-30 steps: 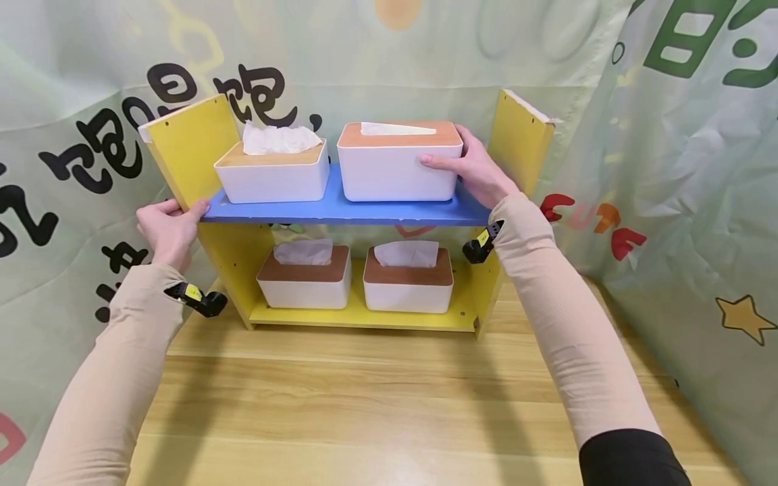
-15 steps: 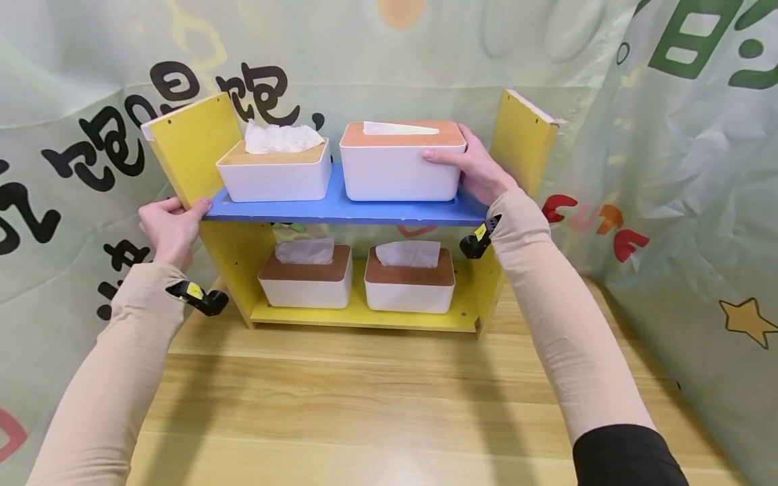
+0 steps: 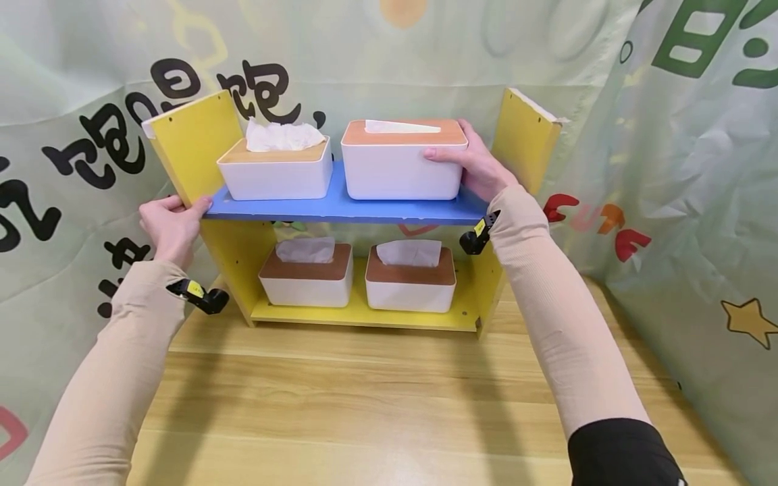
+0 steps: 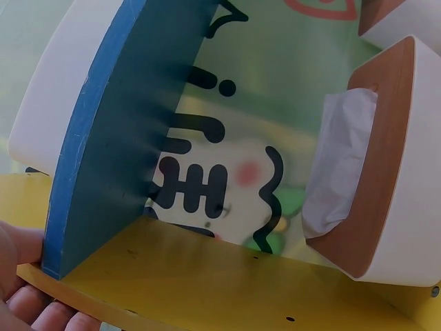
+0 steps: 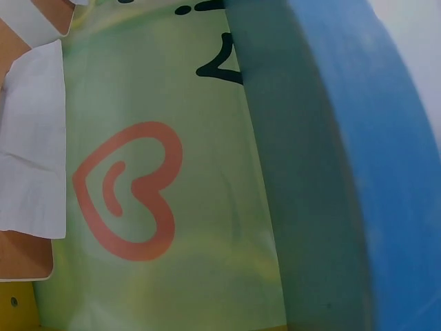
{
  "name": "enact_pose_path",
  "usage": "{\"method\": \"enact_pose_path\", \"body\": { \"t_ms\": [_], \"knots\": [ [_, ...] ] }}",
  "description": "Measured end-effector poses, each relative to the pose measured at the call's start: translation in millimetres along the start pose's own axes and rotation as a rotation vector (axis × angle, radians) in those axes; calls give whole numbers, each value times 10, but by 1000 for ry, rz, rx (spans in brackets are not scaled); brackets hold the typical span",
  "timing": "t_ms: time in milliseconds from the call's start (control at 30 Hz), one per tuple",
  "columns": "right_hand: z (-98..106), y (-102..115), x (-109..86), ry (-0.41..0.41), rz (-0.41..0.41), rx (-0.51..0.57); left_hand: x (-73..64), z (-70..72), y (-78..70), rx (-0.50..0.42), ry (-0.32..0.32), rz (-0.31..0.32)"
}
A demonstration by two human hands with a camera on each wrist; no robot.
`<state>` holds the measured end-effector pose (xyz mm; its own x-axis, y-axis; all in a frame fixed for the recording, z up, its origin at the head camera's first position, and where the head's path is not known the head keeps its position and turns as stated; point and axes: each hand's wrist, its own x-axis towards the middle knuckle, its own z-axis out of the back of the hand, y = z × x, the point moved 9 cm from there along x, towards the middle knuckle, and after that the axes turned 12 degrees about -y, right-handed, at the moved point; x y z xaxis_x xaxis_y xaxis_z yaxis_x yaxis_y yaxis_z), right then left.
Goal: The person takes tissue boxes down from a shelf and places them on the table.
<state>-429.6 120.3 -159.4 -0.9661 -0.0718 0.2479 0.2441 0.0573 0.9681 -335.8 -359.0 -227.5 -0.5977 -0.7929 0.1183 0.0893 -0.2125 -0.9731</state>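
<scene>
On the blue middle board of a yellow shelf unit stand two white tissue boxes with wooden lids. My right hand holds the larger, right-hand tissue box at its right end, thumb across the front; its other fingers are mostly hidden behind. To its left is a lower tissue box with a tissue sticking up. My left hand grips the unit's left side panel at the front edge, thumb at the blue board's corner; in the left wrist view, curled fingers show below the panel's edge.
Two more tissue boxes, one left and one right, stand on the yellow bottom shelf. The unit rests on a wood-grain table. A printed cloth hangs close behind and at both sides.
The whole scene shifts very slightly in the head view. Both hands keep their holds, and the tissue boxes stay in place on the shelves.
</scene>
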Motion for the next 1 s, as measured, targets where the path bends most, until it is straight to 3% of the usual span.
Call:
{"method": "enact_pose_path", "body": {
  "t_ms": [633,1000],
  "knots": [
    [2,-4,11,-2,-11,17,17,-9,5,-35,1,-1],
    [-12,-1,29,13,24,7,9,-4,0,-32,9,-8]
  ]
}}
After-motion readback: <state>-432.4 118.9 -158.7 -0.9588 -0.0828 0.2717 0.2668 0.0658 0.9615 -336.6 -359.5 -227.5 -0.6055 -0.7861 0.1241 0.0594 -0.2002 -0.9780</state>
